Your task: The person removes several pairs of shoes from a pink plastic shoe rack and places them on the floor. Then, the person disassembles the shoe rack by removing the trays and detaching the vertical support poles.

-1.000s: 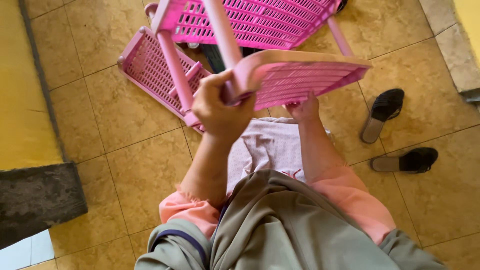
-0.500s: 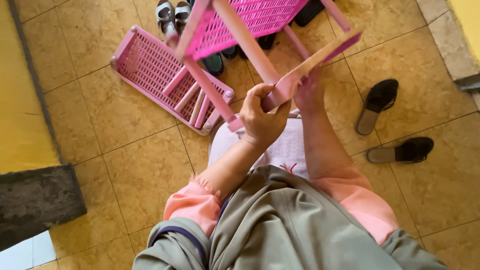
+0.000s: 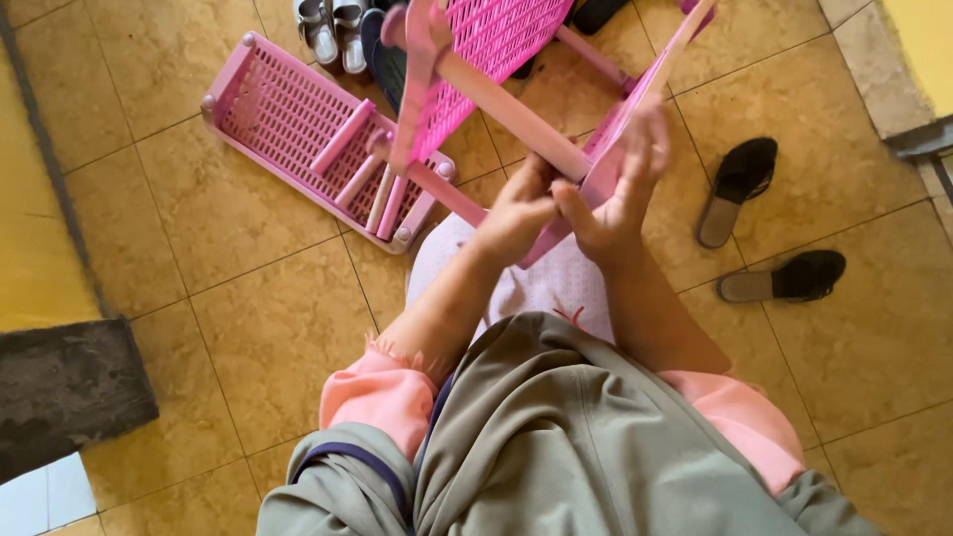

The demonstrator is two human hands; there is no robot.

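I hold a pink plastic rack made of slotted shelves and round posts, tilted up in front of me. My left hand grips the near end of a pink post where it meets the lower shelf. My right hand lies against the edge of that lower pink shelf, fingers spread over it and thumb beside my left hand. A loose pink shelf lies flat on the floor to the left, with a few loose pink posts resting on it.
A pair of black sandals lies on the tan floor tiles at the right. More shoes sit at the top, partly behind the rack. A dark mat lies at the lower left, next to a yellow wall.
The rack has swung from flat towards upright and away from me. My left hand slid down to the post's end, and my right hand came from under the shelf onto its edge.
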